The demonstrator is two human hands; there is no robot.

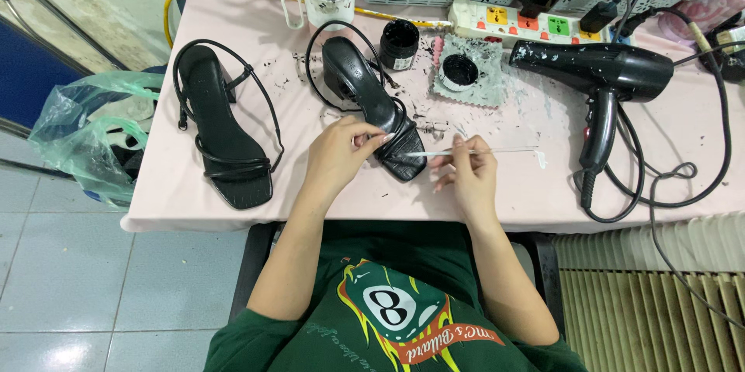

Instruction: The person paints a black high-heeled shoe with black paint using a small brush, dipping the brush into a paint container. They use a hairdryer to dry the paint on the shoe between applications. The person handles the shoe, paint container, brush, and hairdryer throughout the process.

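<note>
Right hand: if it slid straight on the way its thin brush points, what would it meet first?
The right hand aims its white-handled brush leftward, so it would probably first meet the toe of the black heeled sandal, beside the left hand.

brush tip (pixel 409 155) — hidden against sandal toe (pixel 403 161)

Matt black sandals on a paint-flecked pink cloth

Centre sandal (pixel 372 104) looks like smooth matt leather, as does its pair (pixel 225 139) at left; the tablecloth (pixel 543 186) is soft pink, speckled black and white; the hair dryer (pixel 597 73) at upper right is glossy black plastic, spattered white; the bag (pixel 85 131) at far left is thin, shiny green plastic.
</note>
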